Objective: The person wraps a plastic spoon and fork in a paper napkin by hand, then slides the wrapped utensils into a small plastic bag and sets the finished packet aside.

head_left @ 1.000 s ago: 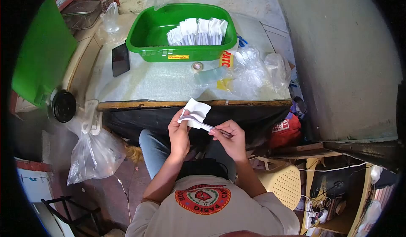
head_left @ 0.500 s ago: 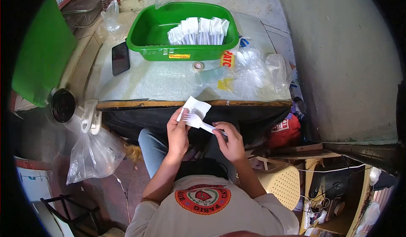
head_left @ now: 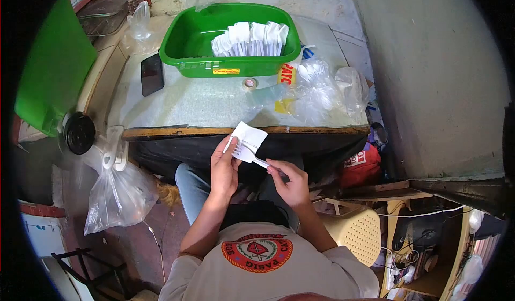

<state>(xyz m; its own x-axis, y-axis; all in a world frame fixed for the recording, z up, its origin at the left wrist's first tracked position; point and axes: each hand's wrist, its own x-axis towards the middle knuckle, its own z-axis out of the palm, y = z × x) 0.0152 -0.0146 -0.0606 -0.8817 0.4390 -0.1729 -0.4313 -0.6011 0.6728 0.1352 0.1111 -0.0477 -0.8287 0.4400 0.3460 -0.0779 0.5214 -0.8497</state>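
My left hand [head_left: 224,166] holds a white paper napkin [head_left: 250,134] just in front of the table's wooden edge. My right hand [head_left: 290,181] pinches the handle of a white plastic fork [head_left: 246,154], whose tines lie against the napkin by my left thumb. Both hands hover over my lap, below the table. At the back of the table stands a green plastic basin [head_left: 199,35] with several napkin-wrapped utensils [head_left: 251,38] standing in it.
On the table [head_left: 188,105] lie a black phone [head_left: 152,73], a roll of tape [head_left: 250,82] and clear plastic bags of utensils [head_left: 327,89]. A plastic bag [head_left: 119,196] hangs at the left. A green board [head_left: 53,70] leans far left; a wall rises on the right.
The fork has turned so its tines now show flat against the napkin, and my right hand has slid slightly down and left along the handle. The napkin shifted a little upward.
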